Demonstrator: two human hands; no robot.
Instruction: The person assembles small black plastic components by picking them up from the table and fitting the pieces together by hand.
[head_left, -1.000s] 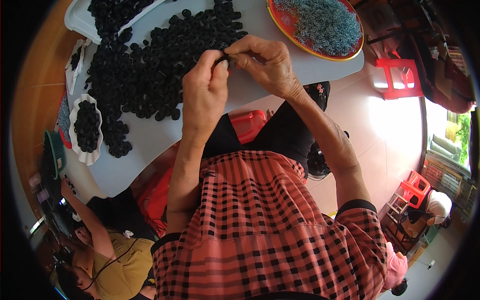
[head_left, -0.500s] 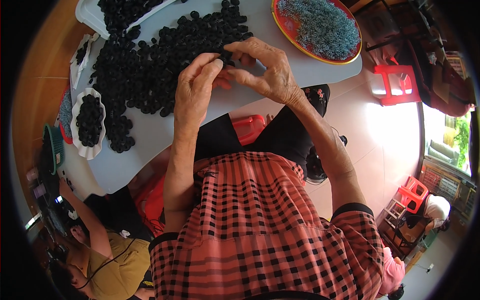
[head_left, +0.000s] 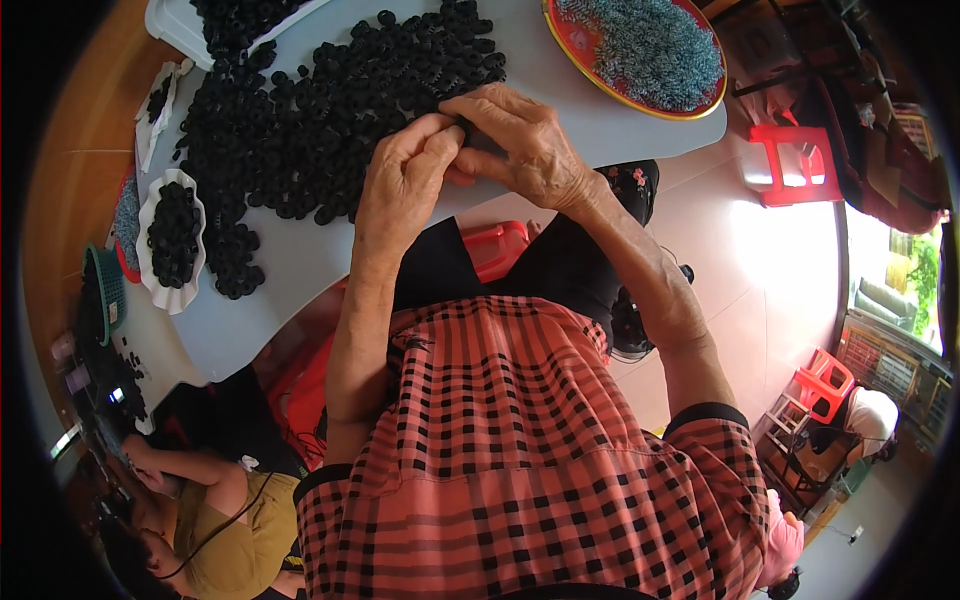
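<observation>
Over the near edge of the grey table, my left hand (head_left: 408, 185) and my right hand (head_left: 535, 150) meet fingertip to fingertip. My left thumb and forefinger pinch a small black part, mostly hidden by the fingers. The right fingers close on the same spot, and what they grip is covered. Just beyond spreads a heap of small round black parts (head_left: 290, 155), some with ridged edges. Fine metal springs (head_left: 655, 60) fill a red plate (head_left: 568, 52) with a yellow rim, off to the right.
A white wavy-edged dish (head_left: 147, 245) of black parts stands at the table's left, near a green basket (head_left: 112, 290). A white tray (head_left: 172, 28) lies at the far left. Another person (head_left: 235, 530) sits at lower left; red stools (head_left: 795, 165) stand on the floor.
My right fingers, spread apart earlier, have closed in against the left fingertips and now cover the small black part. The person at lower left has drawn an arm in.
</observation>
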